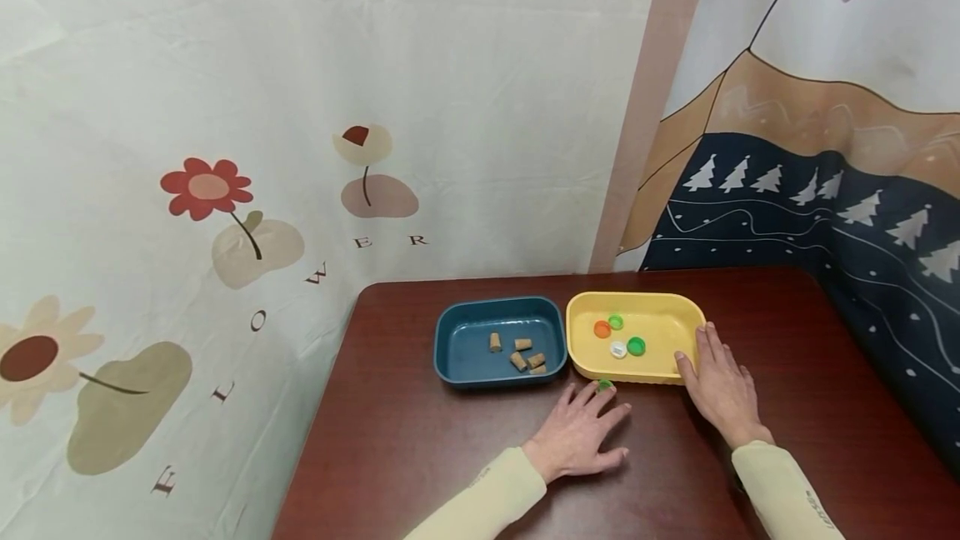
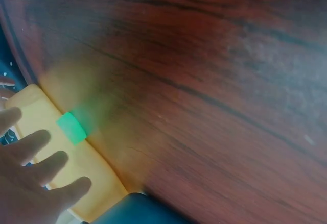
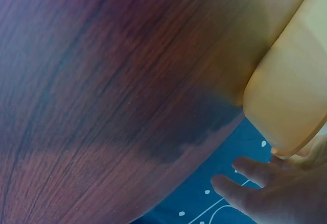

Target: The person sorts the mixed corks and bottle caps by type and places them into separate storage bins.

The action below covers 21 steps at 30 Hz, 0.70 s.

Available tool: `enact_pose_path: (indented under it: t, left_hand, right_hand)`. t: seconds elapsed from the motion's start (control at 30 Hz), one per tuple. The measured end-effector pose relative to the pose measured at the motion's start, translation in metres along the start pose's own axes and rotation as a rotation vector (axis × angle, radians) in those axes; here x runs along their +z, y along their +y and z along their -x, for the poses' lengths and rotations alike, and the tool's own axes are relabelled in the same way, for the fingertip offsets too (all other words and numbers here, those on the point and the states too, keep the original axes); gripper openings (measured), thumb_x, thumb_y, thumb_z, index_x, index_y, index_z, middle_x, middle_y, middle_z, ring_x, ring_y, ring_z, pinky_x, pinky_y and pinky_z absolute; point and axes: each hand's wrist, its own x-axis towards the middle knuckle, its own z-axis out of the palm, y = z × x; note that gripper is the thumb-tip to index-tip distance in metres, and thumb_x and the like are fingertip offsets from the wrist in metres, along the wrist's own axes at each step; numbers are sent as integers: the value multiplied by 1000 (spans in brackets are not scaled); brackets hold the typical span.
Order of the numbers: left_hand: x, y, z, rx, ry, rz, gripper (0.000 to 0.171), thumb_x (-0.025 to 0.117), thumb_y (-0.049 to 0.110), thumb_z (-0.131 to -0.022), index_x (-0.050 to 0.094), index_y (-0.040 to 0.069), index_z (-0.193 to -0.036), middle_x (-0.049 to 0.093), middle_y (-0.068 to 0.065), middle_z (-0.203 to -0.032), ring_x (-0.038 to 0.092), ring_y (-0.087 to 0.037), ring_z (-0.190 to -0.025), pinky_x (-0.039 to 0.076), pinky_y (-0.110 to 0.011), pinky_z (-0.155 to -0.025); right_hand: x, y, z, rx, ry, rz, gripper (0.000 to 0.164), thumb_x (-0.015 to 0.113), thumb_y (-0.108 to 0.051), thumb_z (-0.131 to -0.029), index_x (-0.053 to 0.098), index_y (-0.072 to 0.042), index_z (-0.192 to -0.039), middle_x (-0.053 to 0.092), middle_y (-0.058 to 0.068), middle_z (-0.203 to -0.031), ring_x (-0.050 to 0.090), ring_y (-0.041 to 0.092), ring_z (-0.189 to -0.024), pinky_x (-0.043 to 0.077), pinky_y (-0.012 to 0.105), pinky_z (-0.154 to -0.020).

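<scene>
My left hand [image 1: 576,436] is spread out low over the table, its fingertips right at a green bottle cap [image 1: 604,385] by the front wall of a yellow tray [image 1: 667,367]. In the left wrist view, that green cap [image 2: 71,128] overlaps the tray's wall [image 2: 102,183], and the fingers [image 2: 51,167] are straight and apart. My right hand [image 1: 723,390] holds the tray's right end, thumb over the rim and fingers along the outside. Inside the tray lie an orange cap [image 1: 602,329], a white cap [image 1: 618,349] and two green caps [image 1: 636,346].
Left of the yellow tray, almost against it, stands a dark blue tray [image 1: 450,369] with several corks [image 1: 519,362] in it. Both trays are near the back edge of the brown wooden table [image 1: 390,440]. A printed curtain [image 1: 487,107] hangs behind.
</scene>
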Motion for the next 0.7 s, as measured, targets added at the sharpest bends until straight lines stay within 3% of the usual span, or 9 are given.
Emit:
enact_pose_path:
  t: [0.23, 0.53, 0.7]
  left_hand:
    - [4, 0, 0, -56, -4, 10, 66, 47, 70, -98, 55, 30, -150, 54, 1, -150, 47, -29, -142, 40, -55, -113]
    - [4, 0, -1, -15, 62, -44, 61, 48, 68, -99, 59, 29, -145, 64, 5, -126, 54, -21, -132, 40, -55, -113]
    - [5, 1, -1, -20, 92, -39, 61, 50, 66, -100, 57, 29, -147, 58, -1, -138, 51, -24, -136, 42, -53, -112]
  right_hand:
    - [1, 0, 0, 5, -7, -9, 79, 32, -52, -110, 16, 7, -162, 9, 26, -170, 27, 62, -141, 22, 81, -105]
    - [1, 0, 0, 4, -5, -9, 79, 32, -52, -110, 17, 7, -161, 9, 25, -170, 27, 61, -142, 22, 81, -105]
    - [2, 1, -1, 6, 0, -7, 80, 31, -52, -110, 16, 7, -161, 10, 26, -169, 27, 62, -141, 23, 81, -104]
